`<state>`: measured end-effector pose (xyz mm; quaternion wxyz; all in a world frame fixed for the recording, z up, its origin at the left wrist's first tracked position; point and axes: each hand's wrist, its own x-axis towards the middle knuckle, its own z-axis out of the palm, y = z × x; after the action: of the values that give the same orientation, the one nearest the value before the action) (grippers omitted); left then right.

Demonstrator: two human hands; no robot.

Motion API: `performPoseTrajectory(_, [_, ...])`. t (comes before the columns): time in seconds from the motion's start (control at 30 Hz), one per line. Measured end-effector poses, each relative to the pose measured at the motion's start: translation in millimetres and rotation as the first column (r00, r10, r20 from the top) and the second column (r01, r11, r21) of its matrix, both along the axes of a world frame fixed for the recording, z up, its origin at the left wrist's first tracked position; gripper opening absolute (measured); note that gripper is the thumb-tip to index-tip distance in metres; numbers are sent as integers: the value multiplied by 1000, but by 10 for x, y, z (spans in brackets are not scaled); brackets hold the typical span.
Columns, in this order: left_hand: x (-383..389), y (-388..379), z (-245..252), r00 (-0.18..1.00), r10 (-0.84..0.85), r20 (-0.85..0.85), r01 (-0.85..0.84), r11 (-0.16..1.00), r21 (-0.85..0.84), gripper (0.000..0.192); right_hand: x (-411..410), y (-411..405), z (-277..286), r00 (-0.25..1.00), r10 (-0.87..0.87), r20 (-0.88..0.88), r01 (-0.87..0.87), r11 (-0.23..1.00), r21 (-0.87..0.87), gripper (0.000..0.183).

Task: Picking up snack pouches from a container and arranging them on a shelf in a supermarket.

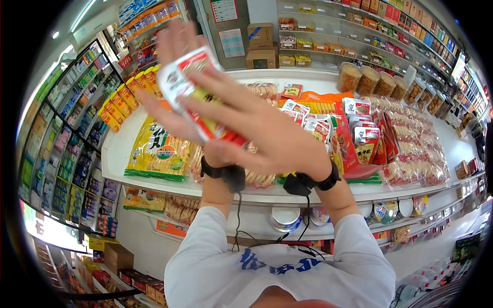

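Note:
A small red, white and gold snack packet (173, 79) is held between my two hands, raised above the white counter. My left hand (175, 117) lies beneath it, palm up, with fingers and thumb spread and slightly blurred. Across the packet's front lies my right hand (265, 134), covering part of it. Similar packets (317, 129) lie in a loose pile just beyond my right wrist. To the right, a red cardboard display box (352, 156) holds several matching packets (366, 144) standing upright. One more packet (291, 91) rests farther back.
Large yellow snack bags (161, 154) lie left on the white counter (115, 161), and wrapped round biscuits (414, 142) lie right. Yellow canisters (127, 100) line the left edge; clear jars (368, 81) stand at the back right. Cables (238, 219) hang from both black wristbands.

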<state>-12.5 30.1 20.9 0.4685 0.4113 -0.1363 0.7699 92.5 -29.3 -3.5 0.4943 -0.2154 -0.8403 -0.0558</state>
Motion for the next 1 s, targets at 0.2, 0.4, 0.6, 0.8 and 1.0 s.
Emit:
performPoseTrajectory(0.2, [71, -138, -12, 956, 292, -14, -292, 956, 8, 75, -27, -47, 39, 994, 98, 47, -95, 994, -49, 54])
performPoseTrajectory(0.4, [422, -321, -274, 983, 1, -182, 3, 1000, 20, 71, 62, -102, 87, 978, 73, -196, -76, 997, -6, 67])
performPoseTrajectory(0.6, [496, -441, -302, 877, 45, -478, 25, 990, 139, 77, 151, -113, 172, 954, -86, -288, 27, 979, -204, 74])
performPoseTrajectory(0.8, [266, -338, -253, 928, -169, -332, 126, 981, -148, 47, 129, 27, 78, 881, -173, -441, 197, 980, 8, 80])
performPoseTrajectory(1.0, [291, -255, -167, 950, -230, -213, 197, 967, -162, 32, 264, 158, 72, 770, 36, -637, -212, 956, -202, 77])
